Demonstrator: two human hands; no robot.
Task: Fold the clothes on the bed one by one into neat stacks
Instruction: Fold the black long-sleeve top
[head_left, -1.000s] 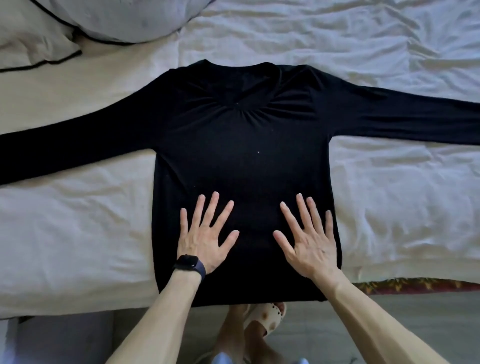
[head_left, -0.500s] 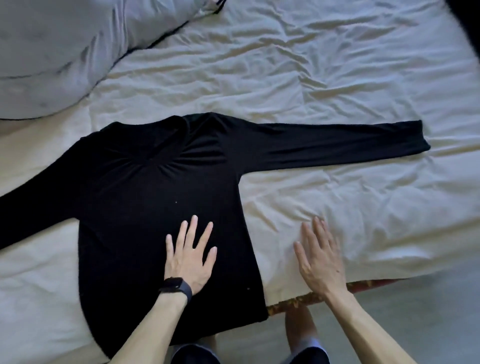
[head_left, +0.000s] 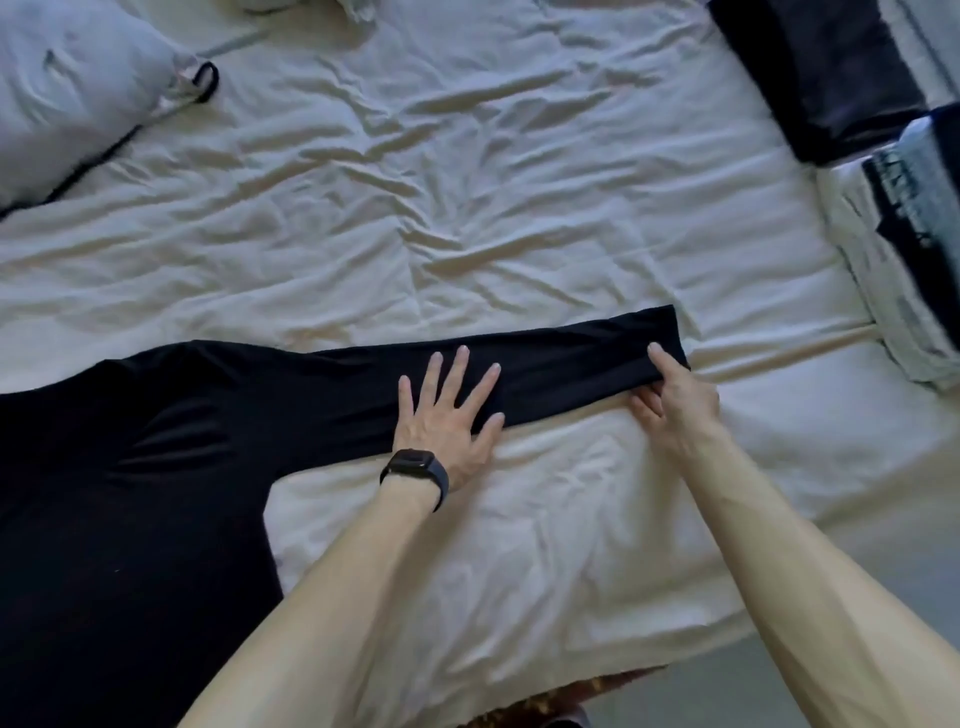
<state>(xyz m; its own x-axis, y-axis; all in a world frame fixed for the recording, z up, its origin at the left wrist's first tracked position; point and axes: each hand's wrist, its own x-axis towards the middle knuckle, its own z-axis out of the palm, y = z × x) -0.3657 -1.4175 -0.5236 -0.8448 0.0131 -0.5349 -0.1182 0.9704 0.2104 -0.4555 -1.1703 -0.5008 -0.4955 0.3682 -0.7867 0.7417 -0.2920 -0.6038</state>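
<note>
Presses left hand (head_left: 447, 415) flat, fingers straight and spread, on sleeve (head_left: 561, 358) of black top (head_left: 130, 467) spread over bed (head_left: 467, 182) at left. Pinches cuff (head_left: 660, 332) with right hand (head_left: 675, 400), thumb above, fingers curled below. Folded stacks (head_left: 831, 67) far right, pillow (head_left: 67, 88) far left.

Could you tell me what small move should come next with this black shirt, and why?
Probably lift the cuff and fold the sleeve back over the shirt: the right hand pinches the cuff, and the left hand lies flat mid-sleeve.
</note>
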